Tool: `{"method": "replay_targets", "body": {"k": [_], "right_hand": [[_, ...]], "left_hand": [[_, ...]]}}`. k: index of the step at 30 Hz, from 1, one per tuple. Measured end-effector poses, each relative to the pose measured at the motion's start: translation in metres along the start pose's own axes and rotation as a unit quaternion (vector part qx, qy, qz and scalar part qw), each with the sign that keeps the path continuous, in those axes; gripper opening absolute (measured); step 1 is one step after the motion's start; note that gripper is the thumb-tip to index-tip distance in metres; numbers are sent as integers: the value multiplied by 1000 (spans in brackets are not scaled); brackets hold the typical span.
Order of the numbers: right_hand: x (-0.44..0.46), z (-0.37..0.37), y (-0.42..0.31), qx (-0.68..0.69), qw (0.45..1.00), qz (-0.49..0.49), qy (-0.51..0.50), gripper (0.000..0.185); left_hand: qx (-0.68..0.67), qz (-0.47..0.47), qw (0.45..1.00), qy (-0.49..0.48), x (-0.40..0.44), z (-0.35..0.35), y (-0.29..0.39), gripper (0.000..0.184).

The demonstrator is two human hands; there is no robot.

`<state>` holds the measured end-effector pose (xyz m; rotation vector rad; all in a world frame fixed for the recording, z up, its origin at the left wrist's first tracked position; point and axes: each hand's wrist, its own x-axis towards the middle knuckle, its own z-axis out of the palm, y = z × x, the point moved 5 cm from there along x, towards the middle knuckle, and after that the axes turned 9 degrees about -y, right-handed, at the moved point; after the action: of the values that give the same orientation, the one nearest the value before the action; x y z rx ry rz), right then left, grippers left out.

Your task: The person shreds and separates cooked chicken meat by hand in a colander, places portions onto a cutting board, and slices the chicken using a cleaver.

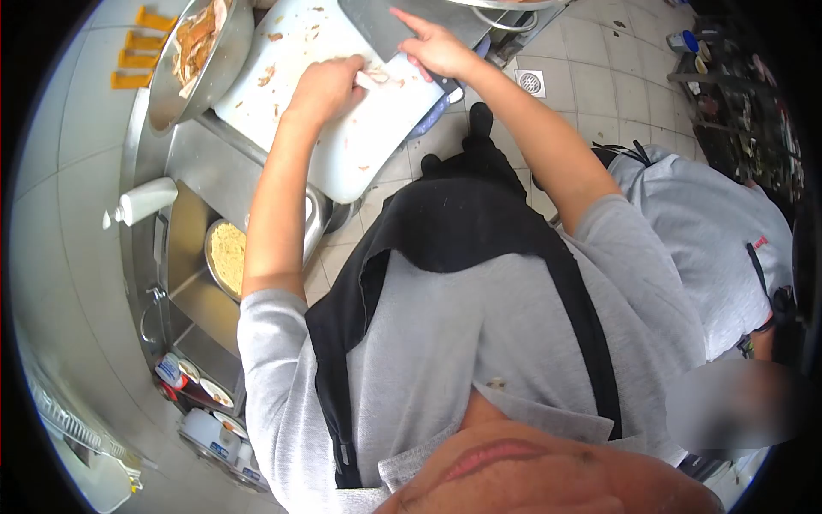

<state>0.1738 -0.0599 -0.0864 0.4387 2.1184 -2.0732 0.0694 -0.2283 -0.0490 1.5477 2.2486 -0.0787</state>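
My left hand (330, 86) is over a white cutting board (342, 158), its fingers bent and closed at a small whitish piece (372, 79) that I cannot name for certain. My right hand (438, 53) grips a cleaver; its wide grey blade (377, 24) lies over the far part of the board. The index finger stretches along the blade, and the dark handle end (447, 85) shows below the palm. Brown scraps (267, 75) are scattered on the board. To its left, a steel bowl (224, 81) holds browned pieces of meat (199, 44).
A steel sink (190, 236) and a pan of pale yellow food (227, 257) lie left of my arm. A white bottle (147, 201) stands by the wall. Another person in a grey shirt (702, 231) is close behind on the right. A floor drain (530, 83) shows in the tiles.
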Motion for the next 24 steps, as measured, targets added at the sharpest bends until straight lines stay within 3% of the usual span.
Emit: {"method": "replay_targets", "body": {"k": [1, 4, 11, 13, 14, 17, 18, 23, 24], "right_hand": [[0, 1, 0, -14, 1000, 8, -19, 73], [-7, 1, -5, 2, 1000, -17, -5, 73], [-1, 3, -6, 17, 999, -31, -38, 76], [3, 4, -3, 23, 999, -35, -33, 76], [3, 4, 0, 36, 998, -28, -37, 75], [3, 2, 3, 62, 997, -23, -40, 76], [3, 2, 3, 58, 997, -22, -39, 76], [-2, 3, 0, 55, 998, -20, -36, 76], [-2, 3, 1, 56, 997, -20, -43, 76]], "left_hand": [[4, 7, 1000, 5, -1, -4, 1, 33], [-119, -104, 986, -43, -9, -6, -14, 35], [-290, -138, 946, 41, -28, -32, -49, 47], [-380, -102, 919, 14, -26, -37, -50, 59], [-401, -111, 906, 71, -26, -30, -58, 51], [-489, -94, 867, 28, -24, -45, -55, 40], [-526, -80, 845, 52, -21, -51, -53, 28], [-538, -37, 840, 52, -3, -116, -51, 28], [-539, -38, 836, 92, 6, -132, -55, 23]]}}
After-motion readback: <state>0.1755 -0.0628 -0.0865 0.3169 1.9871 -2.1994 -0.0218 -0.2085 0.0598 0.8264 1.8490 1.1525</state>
